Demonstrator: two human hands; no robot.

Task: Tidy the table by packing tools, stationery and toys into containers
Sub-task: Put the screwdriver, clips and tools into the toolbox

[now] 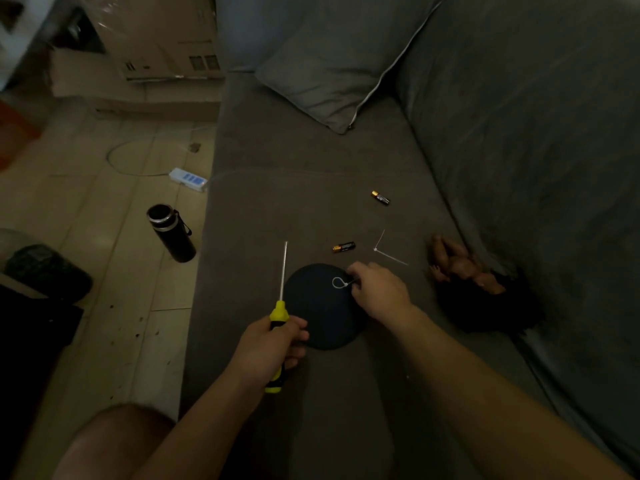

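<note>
Two bare hands work over a grey fabric sofa seat (277,202).
Their left hand (273,344) curls round a yellow-and-black-handled screwdriver (278,313), shaft pointing away; beside it lies a dark round flat disc (322,317), where the right hand (377,292) pinches a looped white cable tie (338,283). Two black-and-gold batteries (344,247) lie beyond; a dark-haired doll (464,265) rests far right.

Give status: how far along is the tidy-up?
Nothing looks packed; no container clearly in view. In hand: left hand grips the screwdriver, right hand pinches a looped white tie over a dark disc. Left on the sofa: two batteries, a second tie, the doll.
</note>
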